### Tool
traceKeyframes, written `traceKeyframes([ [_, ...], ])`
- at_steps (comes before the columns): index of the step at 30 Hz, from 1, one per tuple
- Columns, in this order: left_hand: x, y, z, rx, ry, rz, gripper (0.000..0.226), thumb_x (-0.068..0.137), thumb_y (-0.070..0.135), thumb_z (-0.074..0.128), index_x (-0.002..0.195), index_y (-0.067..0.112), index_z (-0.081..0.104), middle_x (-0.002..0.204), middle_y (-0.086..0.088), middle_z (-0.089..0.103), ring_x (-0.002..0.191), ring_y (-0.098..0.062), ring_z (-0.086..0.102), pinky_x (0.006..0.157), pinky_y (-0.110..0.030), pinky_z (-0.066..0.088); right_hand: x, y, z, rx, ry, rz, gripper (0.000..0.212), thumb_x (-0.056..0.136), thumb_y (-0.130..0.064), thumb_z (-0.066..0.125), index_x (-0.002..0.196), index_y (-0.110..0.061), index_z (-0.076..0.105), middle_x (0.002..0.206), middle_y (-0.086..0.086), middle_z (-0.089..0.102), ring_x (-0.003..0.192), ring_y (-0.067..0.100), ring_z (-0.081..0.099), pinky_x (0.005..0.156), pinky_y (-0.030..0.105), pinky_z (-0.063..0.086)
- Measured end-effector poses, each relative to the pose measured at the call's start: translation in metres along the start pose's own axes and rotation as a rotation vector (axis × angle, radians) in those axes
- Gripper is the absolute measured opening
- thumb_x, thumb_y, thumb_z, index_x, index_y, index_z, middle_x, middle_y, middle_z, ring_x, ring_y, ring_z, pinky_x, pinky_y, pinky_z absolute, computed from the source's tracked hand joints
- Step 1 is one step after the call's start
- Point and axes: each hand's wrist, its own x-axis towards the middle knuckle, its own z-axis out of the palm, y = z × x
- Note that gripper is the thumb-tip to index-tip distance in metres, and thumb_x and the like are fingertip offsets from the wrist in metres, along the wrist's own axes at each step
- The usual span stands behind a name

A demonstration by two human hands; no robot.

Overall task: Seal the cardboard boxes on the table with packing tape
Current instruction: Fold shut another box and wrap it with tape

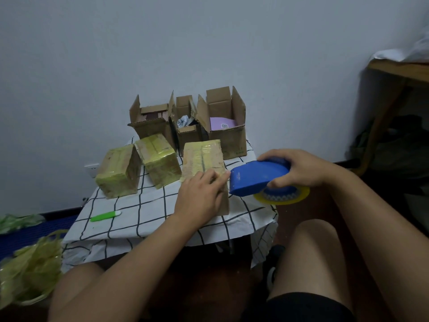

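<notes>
- A small table covered by a white cloth with a black grid (148, 212) stands against a pale wall.
- The right hand (299, 168) has its fingers curled over the top of a blue tape dispenser (257, 178), thumb underneath, holding it just off the table's right edge.
- A roll of yellowish packing tape (282, 195) sits in the dispenser's underside, below the hand.
- The dispenser's front edge is against the near right corner of a taped box (203, 159) that lies in the middle of the table.
- The left hand (199, 196) lies on the near end of that box with fingers fairly straight, fingertips pressing on the top by the dispenser's edge; it grips nothing.
- Two more boxes wrapped in yellowish tape are on the left: one at the table's left edge (118, 173), and one just right of it (159, 159), tilted and leaning against it.
- Three open boxes stand in a row at the back, flaps up: the left one (151, 122) holds flat brownish items, the middle one (186, 126) holds something crumpled and pale, and the right one (226, 126) shows a purple sheet with a printed code.
- A green and white pen-like tool (105, 216) lies on the cloth near the front left.
- Crumpled yellowish plastic (30, 273) lies on the floor at the lower left.
- The person's bare knees are below the table edge.
</notes>
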Motion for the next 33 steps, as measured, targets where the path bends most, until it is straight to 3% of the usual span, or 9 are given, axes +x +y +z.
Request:
traceKeyframes([
  [3, 0.001, 0.000, 0.001, -0.007, -0.009, -0.002, 0.056, 0.096, 0.039, 0.050, 0.150, 0.032, 0.035, 0.116, 0.003, 0.053, 0.098, -0.020, 0.049, 0.075, -0.032, 0.032, 0.014, -0.023, -0.007, -0.156, -0.031, -0.007, 0.056, 0.080, -0.034, 0.079, 0.130, -0.038, 0.055, 0.118, -0.012, 0.054, 0.101, 0.012, 0.056, 0.081, 0.025, 0.048],
  [9, 0.000, 0.004, 0.005, -0.018, 0.028, -0.008, 0.058, 0.090, 0.033, 0.059, 0.146, 0.026, 0.044, 0.111, 0.000, 0.057, 0.091, -0.022, 0.052, 0.071, -0.033, 0.035, 0.037, -0.058, -0.018, -0.380, -0.105, 0.042, 0.049, 0.075, -0.044, 0.077, 0.121, -0.039, 0.060, 0.117, -0.008, 0.056, 0.095, 0.011, 0.053, 0.076, 0.027, 0.043],
  [11, -0.002, 0.005, 0.007, -0.002, 0.070, 0.007, 0.060, 0.086, 0.030, 0.065, 0.144, 0.024, 0.048, 0.107, -0.001, 0.058, 0.087, -0.024, 0.055, 0.069, -0.033, 0.038, 0.045, -0.062, -0.001, -0.565, -0.227, 0.083, 0.057, 0.072, -0.046, 0.078, 0.125, -0.034, 0.061, 0.118, -0.006, 0.059, 0.100, 0.016, 0.056, 0.082, 0.032, 0.049],
  [13, -0.004, 0.003, 0.009, -0.020, 0.083, 0.033, 0.062, 0.085, 0.030, 0.065, 0.144, 0.024, 0.047, 0.107, -0.001, 0.058, 0.086, -0.024, 0.055, 0.067, -0.033, 0.037, 0.048, -0.051, 0.022, -0.587, -0.268, 0.142, 0.065, 0.071, -0.046, 0.078, 0.132, -0.029, 0.059, 0.125, -0.003, 0.060, 0.105, 0.019, 0.056, 0.087, 0.036, 0.051],
  [18, -0.002, -0.003, 0.010, -0.031, 0.124, 0.050, 0.067, 0.082, 0.035, 0.063, 0.146, 0.023, 0.045, 0.104, 0.003, 0.059, 0.085, -0.021, 0.055, 0.067, -0.032, 0.043, 0.035, -0.028, 0.023, -0.471, 0.067, 0.227, 0.064, 0.073, -0.051, 0.072, 0.132, -0.032, 0.055, 0.124, 0.000, 0.059, 0.104, 0.021, 0.055, 0.083, 0.038, 0.051],
  [21, -0.001, -0.001, 0.002, -0.137, 0.069, -0.052, 0.057, 0.089, 0.049, 0.044, 0.143, 0.030, 0.048, 0.108, 0.009, 0.058, 0.094, -0.018, 0.054, 0.070, -0.031, 0.042, 0.028, -0.018, 0.035, -0.364, 0.325, 0.289, 0.064, 0.075, -0.052, 0.070, 0.133, -0.031, 0.050, 0.119, 0.003, 0.056, 0.100, 0.023, 0.054, 0.077, 0.036, 0.046],
  [24, 0.007, 0.000, -0.006, -0.295, 0.018, -0.185, 0.050, 0.098, 0.055, 0.027, 0.122, 0.033, 0.065, 0.103, 0.012, 0.060, 0.094, -0.015, 0.055, 0.067, -0.031, 0.043, 0.031, -0.010, 0.058, -0.066, 0.549, 0.354, 0.068, 0.073, -0.055, 0.070, 0.134, -0.031, 0.050, 0.119, 0.002, 0.057, 0.101, 0.021, 0.055, 0.082, 0.038, 0.049],
  [28, 0.022, -0.003, -0.013, -0.266, -0.073, -0.206, 0.034, 0.102, 0.046, 0.038, 0.094, 0.034, 0.069, 0.095, 0.010, 0.060, 0.093, -0.018, 0.057, 0.061, -0.030, 0.037, 0.040, -0.017, 0.091, 0.210, 0.682, 0.398, 0.067, 0.077, -0.053, 0.072, 0.134, -0.028, 0.050, 0.121, 0.003, 0.057, 0.101, 0.021, 0.056, 0.085, 0.039, 0.051],
  [33, 0.031, -0.015, -0.015, -0.259, -0.093, -0.137, 0.026, 0.100, 0.043, 0.047, 0.120, 0.043, 0.064, 0.107, 0.012, 0.064, 0.103, -0.017, 0.058, 0.073, -0.034, 0.048, 0.046, -0.024, 0.117, 0.303, 0.754, 0.427, 0.064, 0.081, -0.048, 0.071, 0.137, -0.028, 0.046, 0.115, 0.001, 0.049, 0.098, 0.018, 0.051, 0.082, 0.034, 0.047],
])
